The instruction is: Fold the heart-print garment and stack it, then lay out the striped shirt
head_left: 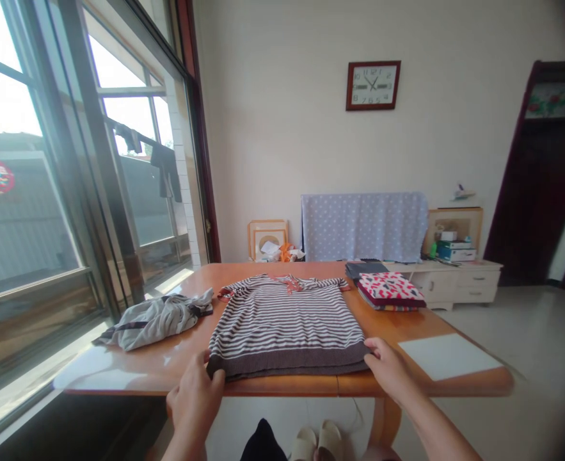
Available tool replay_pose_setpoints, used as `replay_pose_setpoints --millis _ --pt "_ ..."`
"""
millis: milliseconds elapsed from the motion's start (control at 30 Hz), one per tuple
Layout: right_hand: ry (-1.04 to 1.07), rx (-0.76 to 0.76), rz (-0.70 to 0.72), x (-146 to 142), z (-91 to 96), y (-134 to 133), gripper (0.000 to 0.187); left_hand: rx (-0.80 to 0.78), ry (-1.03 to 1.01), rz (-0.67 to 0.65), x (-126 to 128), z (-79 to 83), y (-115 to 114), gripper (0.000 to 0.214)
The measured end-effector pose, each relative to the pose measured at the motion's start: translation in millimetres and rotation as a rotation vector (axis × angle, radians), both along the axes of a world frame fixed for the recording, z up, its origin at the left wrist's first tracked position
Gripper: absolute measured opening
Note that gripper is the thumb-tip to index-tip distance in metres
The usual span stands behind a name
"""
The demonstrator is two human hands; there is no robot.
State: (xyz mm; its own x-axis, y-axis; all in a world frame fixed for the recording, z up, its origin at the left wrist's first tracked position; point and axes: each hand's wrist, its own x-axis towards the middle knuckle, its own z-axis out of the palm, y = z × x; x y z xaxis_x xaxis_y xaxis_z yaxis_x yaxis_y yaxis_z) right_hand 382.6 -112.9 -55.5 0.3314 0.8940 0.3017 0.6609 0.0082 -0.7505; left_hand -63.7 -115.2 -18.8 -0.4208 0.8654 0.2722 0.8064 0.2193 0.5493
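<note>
A brown-and-white striped knit shirt lies spread out on the wooden table, collar toward the far side. Its dark ribbed hem runs along the near edge of the table. My left hand pinches the hem's left corner between thumb and fingers. At the opposite corner, my right hand grips the hem the same way. Orange trim shows at the collar and the sleeve ends.
A crumpled grey garment lies on the left of the table. Folded clothes are stacked at the back right, with a white sheet nearer the right edge. Behind stands a white cabinet; a large window is at left.
</note>
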Motion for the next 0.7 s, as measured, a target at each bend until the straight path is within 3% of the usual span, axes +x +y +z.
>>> replay_pose_setpoints --millis 267,467,567,700 --pt "-0.086 0.009 -0.055 23 -8.5 10 0.034 0.125 -0.081 -0.012 -4 -10.0 0 0.029" --pt "-0.276 -0.094 -0.072 22 -12.1 13 0.031 0.019 0.008 -0.024 -1 -7.8 -4 0.038" --pt "-0.347 -0.137 -0.091 16 -6.0 6 0.029 0.006 0.02 -0.01 -1 -7.9 -4 0.037" --pt "-0.463 -0.042 -0.271 8 9.8 -9 0.03 0.0 0.009 0.037 -4 -8.0 -2 0.026"
